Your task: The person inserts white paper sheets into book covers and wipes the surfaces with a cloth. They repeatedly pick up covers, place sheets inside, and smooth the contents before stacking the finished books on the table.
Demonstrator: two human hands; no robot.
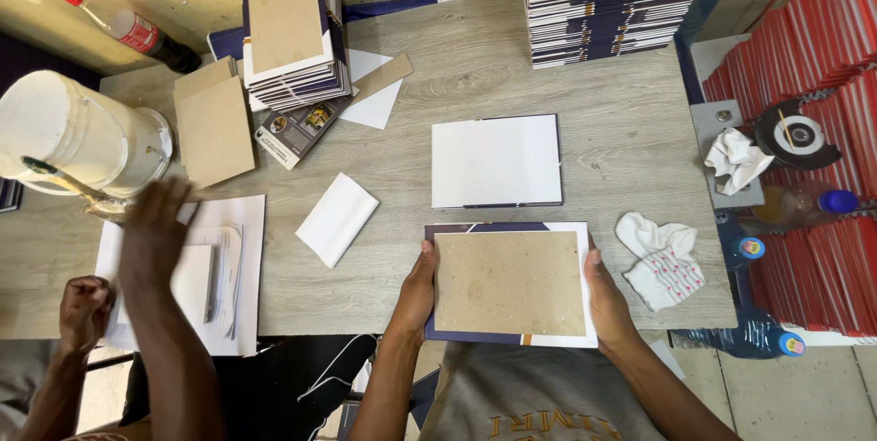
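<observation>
- The wooden table (585, 144) is the landmark here; grey-brown grain, filling most of the view.
- A tall stack of dark-and-white covers (614, 3) stands at the table's far edge, right of centre; a lower stack topped with brown board (290, 30) sits at the far edge toward the left.
- A white bucket (78, 135) rests on the table's far left corner, a smeared brush across its rim.
- The cardboard-backed cover (510, 282) lies at the table's near edge, right of centre, brown board facing up inside a white and navy border; it overhangs the edge slightly.
- A white sheet on a dark cover (496, 162) lies flat mid-table, just beyond that cover.
- Loose brown boards (215, 126) lie just right of the bucket.
- A co-worker's arm (160, 258), blurred, reaches over a pile of white sheets (219, 272) at the table's near left.
- A white rag (662, 258) sits near the table's right edge, just beside the held cover.
- The left hand (418, 290) clasps the cover's left edge, thumb on top; clamped on it.
- The right hand (605, 293) clasps the right edge likewise, thumb laid over the border.
</observation>
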